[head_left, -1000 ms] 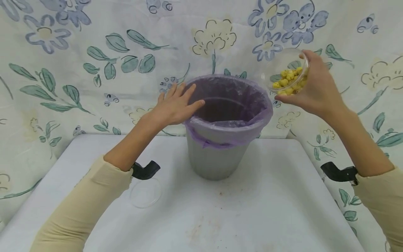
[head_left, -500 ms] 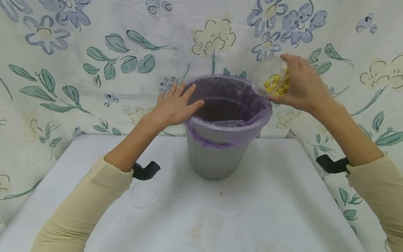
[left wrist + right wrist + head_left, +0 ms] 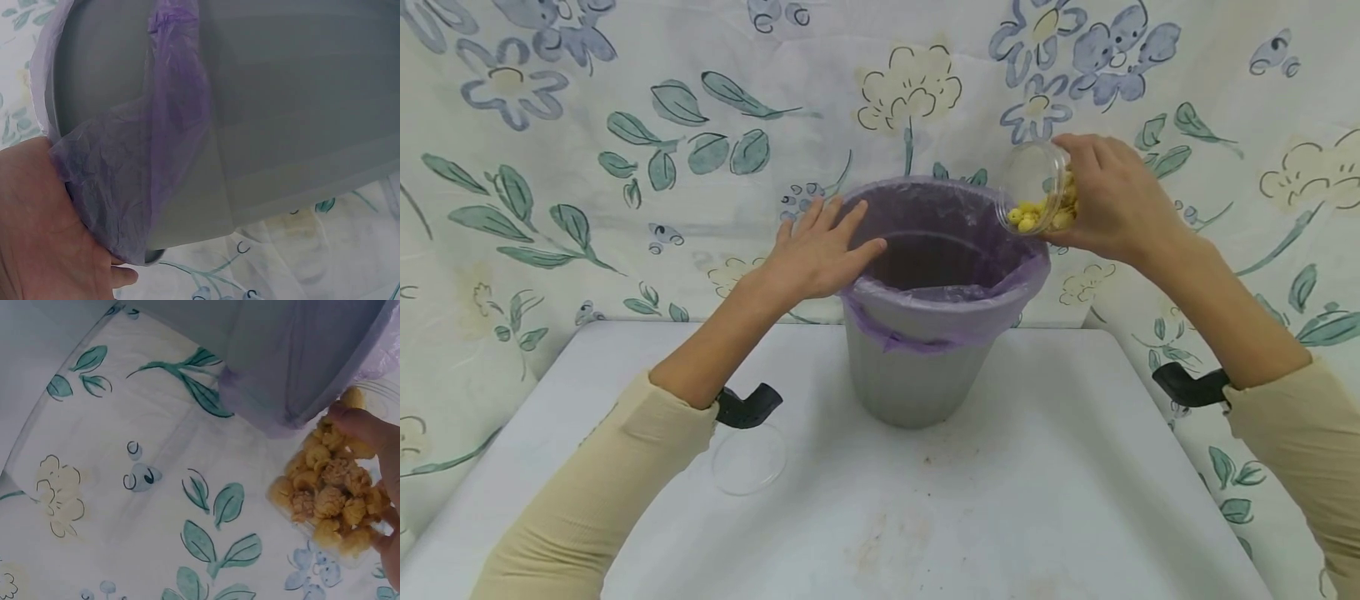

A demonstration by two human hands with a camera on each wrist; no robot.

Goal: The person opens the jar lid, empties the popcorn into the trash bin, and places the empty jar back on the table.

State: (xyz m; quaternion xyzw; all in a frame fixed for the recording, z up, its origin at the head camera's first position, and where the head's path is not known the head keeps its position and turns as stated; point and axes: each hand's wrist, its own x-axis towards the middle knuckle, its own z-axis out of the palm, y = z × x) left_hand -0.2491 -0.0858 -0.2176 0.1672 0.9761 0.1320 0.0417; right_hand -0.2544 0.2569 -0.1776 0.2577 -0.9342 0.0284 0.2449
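A grey trash bin (image 3: 917, 387) stands upright on the table, lined with a purple bag (image 3: 955, 321) folded over its rim. My left hand (image 3: 816, 257) rests with spread fingers on the left side of that rim; the left wrist view shows its palm against the bag. With my right hand (image 3: 1116, 200) I grip a clear plastic jar (image 3: 1036, 171) by its base end. The jar is tipped sideways, its mouth over the right rim of the bin. Yellow popcorn (image 3: 331, 487) fills part of it, and some pieces lie along the lower wall near the mouth.
A clear round lid (image 3: 749, 460) lies flat on the white table (image 3: 1037, 500), left of the bin. Small brown crumbs and stains mark the table in front. Behind hangs a flower-print cloth (image 3: 662, 50).
My right hand has moved left and slightly down with the jar, from beside the bin to over its rim, and tilted it. Popcorn has slid toward the mouth. The left hand stays put.
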